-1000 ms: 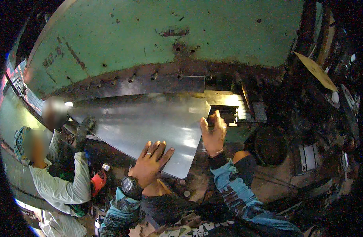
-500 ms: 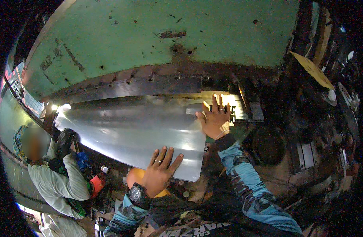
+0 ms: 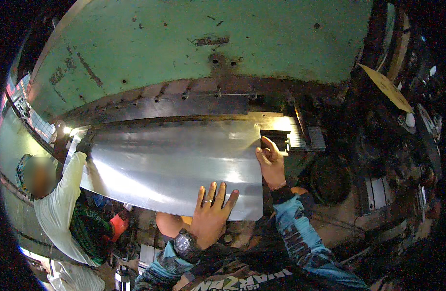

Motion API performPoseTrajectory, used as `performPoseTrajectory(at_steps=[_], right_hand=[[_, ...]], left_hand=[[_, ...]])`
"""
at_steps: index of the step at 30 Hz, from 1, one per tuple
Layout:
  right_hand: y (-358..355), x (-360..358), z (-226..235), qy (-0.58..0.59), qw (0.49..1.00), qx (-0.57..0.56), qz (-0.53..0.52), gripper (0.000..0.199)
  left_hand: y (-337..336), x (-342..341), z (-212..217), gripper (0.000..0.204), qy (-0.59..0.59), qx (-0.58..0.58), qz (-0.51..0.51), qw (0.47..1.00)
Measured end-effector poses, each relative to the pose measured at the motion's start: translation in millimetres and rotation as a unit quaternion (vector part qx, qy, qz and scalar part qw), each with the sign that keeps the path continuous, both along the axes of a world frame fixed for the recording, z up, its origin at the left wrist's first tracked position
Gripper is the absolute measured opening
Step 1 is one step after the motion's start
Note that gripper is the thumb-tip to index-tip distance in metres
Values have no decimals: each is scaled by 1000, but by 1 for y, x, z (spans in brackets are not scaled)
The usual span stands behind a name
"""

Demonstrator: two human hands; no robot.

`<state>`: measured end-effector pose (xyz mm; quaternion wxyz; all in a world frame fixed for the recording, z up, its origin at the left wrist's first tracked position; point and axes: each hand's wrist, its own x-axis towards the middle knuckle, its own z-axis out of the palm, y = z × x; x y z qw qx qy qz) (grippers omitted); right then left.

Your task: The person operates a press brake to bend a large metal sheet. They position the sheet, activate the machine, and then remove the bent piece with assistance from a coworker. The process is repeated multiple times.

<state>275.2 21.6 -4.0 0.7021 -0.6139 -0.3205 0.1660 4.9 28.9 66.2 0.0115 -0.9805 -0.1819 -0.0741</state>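
Observation:
A shiny bare metal sheet (image 3: 169,160) lies under the long machine, its back edge along the dark blade bar (image 3: 179,104). My left hand (image 3: 211,216) rests flat on the sheet's near edge, fingers spread, with a ring and a black wristwatch (image 3: 186,243). At the sheet's right edge is my right hand (image 3: 272,165); its fingers are apart and loosely bent, the thumb close to or touching that edge. Beside it, a brightly lit ridged metal block (image 3: 297,138) surrounds a dark slot.
A large green machine plate (image 3: 198,43) hangs over the far side. On the left, a co-worker in a pale long sleeve (image 3: 72,179) has a dark-gloved hand (image 3: 87,143) on the sheet's left end. A yellowish flat panel (image 3: 387,88) leans at the far right.
The sheet has shifted slightly right, its back edge now straighter along the bar. My right hand has drawn back from the lit block to the sheet's edge. The co-worker's glove moved onto the sheet.

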Motion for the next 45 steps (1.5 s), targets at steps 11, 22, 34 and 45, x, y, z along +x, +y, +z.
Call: performPoseTrajectory(at_steps=[11,22,34,45], right_hand=[[9,-1,8,-41,999,12,9,44],[7,0,45,-483,844,-192,-133,46],[22,23,34,-496,777,-331,-203,55],[22,25,36,-494,815,-260,-156,47]], left_hand=[[3,-7,5,77,13,-2,-23,1000],[7,-9,8,80,21,-39,-34,998],[8,-11,1,83,-17,-48,-34,998],[11,-15,4,91,-15,-43,-35,998]])
